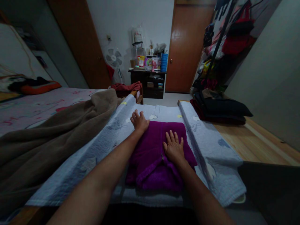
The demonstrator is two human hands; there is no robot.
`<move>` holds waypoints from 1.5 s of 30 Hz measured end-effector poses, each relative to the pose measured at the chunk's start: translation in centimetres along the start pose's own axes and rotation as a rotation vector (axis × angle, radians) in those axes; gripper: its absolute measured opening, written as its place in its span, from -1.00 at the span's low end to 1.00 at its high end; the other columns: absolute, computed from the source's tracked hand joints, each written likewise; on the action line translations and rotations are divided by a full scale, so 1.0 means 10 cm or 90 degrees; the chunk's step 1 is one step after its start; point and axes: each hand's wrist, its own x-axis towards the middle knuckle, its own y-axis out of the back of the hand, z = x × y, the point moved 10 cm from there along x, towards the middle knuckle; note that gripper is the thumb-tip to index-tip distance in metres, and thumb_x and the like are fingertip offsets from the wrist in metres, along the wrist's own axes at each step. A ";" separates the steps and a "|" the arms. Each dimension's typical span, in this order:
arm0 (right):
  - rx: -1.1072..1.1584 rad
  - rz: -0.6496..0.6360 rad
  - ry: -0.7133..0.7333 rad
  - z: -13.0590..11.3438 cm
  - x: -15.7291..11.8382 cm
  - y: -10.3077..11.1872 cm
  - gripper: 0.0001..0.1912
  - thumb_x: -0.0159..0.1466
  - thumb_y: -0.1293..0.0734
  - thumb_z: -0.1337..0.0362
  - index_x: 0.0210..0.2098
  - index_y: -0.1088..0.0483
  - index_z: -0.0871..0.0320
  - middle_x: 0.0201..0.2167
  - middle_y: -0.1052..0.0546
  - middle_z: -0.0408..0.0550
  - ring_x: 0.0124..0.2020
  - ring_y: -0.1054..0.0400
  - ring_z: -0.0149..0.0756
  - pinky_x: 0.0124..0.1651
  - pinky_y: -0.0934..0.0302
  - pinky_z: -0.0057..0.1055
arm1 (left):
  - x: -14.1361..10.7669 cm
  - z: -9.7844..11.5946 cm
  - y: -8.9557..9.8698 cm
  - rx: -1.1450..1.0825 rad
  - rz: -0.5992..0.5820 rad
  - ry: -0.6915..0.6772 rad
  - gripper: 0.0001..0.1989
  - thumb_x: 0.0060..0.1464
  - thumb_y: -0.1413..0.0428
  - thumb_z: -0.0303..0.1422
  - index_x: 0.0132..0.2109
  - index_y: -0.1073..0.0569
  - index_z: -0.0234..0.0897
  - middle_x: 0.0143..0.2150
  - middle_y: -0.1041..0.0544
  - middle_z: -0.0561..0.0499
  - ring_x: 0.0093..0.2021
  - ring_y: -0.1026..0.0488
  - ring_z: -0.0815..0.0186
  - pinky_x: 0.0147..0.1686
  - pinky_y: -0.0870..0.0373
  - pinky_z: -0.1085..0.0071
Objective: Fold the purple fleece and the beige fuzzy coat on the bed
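Observation:
A folded purple zip-up jacket (pixel 152 143) lies on a pale blue patterned cloth (pixel 161 111), its zipper pull near the middle and its fuzzy collar toward me. My right hand (pixel 174 148) rests flat on the jacket, right of the zipper, fingers spread. At the jacket's far left corner is my left hand (pixel 140 121), its fingers apart and slightly bent, with the thumb by the jacket's edge. Neither hand grips anything.
A brown blanket (pixel 70 134) lies on the bed at left. Dark folded clothes (pixel 220 106) sit on a wooden surface (pixel 257 140) at right. Farther back are a fan (pixel 114 58), a black cabinet (pixel 153 90) and a brown door (pixel 181 50). Clothes and bags (pixel 239 34) hang upper right.

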 end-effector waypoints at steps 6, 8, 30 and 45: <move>0.039 -0.080 0.055 -0.04 0.18 0.27 -0.51 0.34 -0.10 0.19 0.23 -0.26 0.14 0.30 -0.25 0.13 0.28 -0.11 -0.01 0.22 -0.01 0.03 | -0.72 0.68 -0.54 0.013 -0.206 -0.227 -0.40 0.26 0.12 -0.10 0.34 -0.16 -0.28 0.41 -0.07 -0.20 0.41 0.10 -0.02 0.30 0.13 -0.12; 0.047 -0.047 0.059 -0.05 0.36 0.42 -0.56 0.36 -0.04 0.27 0.12 -0.36 0.20 0.15 -0.41 0.19 0.18 -0.26 -0.08 0.21 -0.03 -0.08 | -0.85 0.69 -0.58 0.013 -0.209 -0.228 -0.33 0.25 0.12 -0.06 0.38 -0.09 -0.31 0.43 -0.02 -0.22 0.42 0.14 -0.06 0.30 0.17 -0.16; 0.044 0.060 -0.105 0.21 0.69 0.03 -0.39 0.37 -0.04 0.03 0.39 0.06 -0.09 0.44 0.11 -0.03 0.40 0.32 0.18 0.22 0.27 0.38 | -0.94 0.54 -0.70 0.020 -0.262 -0.130 -0.26 0.14 0.05 0.03 0.40 0.01 0.02 0.47 0.15 -0.10 0.38 0.26 -0.41 0.15 0.21 -0.47; -0.013 -0.006 -0.041 0.36 0.48 -0.07 -0.21 0.35 -0.01 -0.16 0.42 0.23 0.09 0.45 0.23 0.04 0.43 0.40 -0.05 0.35 0.32 0.07 | -0.94 0.50 -0.69 0.008 -0.237 -0.113 -0.23 0.11 0.04 0.10 0.40 -0.01 0.03 0.47 0.14 -0.16 0.37 0.22 -0.43 0.15 0.18 -0.43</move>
